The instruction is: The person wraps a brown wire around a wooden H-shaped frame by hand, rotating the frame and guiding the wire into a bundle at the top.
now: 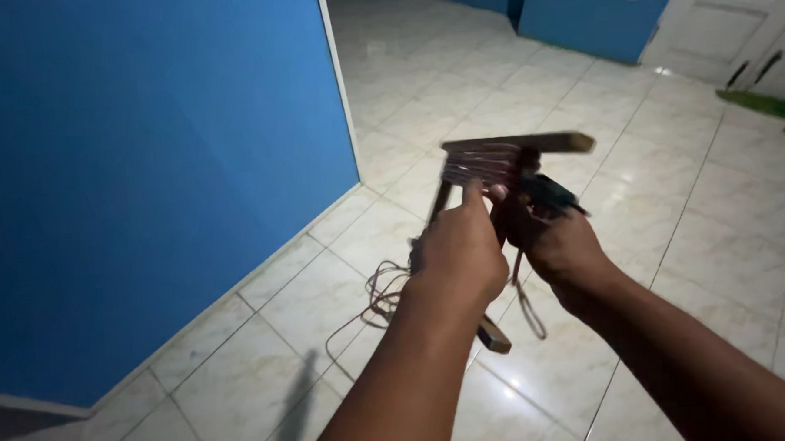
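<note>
Two bare hands met at a small wooden frame [495, 169] held up in front of the person, above a pale tiled floor [689, 236]. The left hand [459, 249] was closed around the frame's long wooden handle [494, 334], thumb pointing up toward the crossbar; the lower end of the handle stuck out below the fist. Just above that grip, thin reddish cord [482, 163] lay wound in several parallel turns under the top bar. The right hand [554, 237] sat just beside the left, touching or nearly touching it, its fingers curled shut near the winding with a small dark object [552, 193] showing above the knuckles; what that object was could not be told through the blur. From between the two grips a loop of the same cord hung down, and more of it trailed below and to the left of the left fist in loose coils on the floor. Well beyond the hands to the left stood a blue wall [147, 168], and far behind the grip a white door [716, 18].
</note>
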